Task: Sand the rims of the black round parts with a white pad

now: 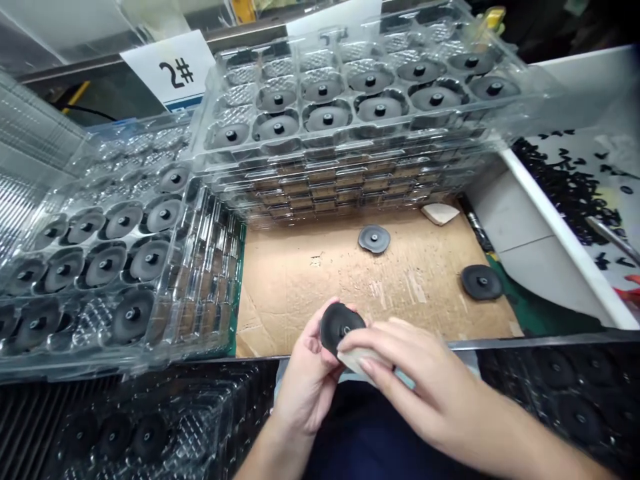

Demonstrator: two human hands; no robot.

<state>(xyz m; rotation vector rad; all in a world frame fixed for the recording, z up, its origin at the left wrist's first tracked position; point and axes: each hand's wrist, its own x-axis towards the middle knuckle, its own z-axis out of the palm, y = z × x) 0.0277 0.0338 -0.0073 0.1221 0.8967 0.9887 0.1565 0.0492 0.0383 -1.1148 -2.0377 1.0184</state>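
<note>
My left hand (305, 377) is closed around a round black disc (340, 328) with a small hub in its middle, held up over the near edge of the bench. My right hand (415, 383) presses a small pale block (356, 361) against the disc's lower rim, fingers pinched on it. Two more discs lie loose on the brown cardboard sheet (300, 280): a grey one (374, 238) further back and a darker one (481, 281) to the right.
A stack of clear plastic trays (350, 100) with several discs stands at the back, another stack (100, 247) on the left. A white "2#" sign (173, 70) stands behind. Small black parts (565, 180) litter a white surface at right. Dark trays sit below the bench edge.
</note>
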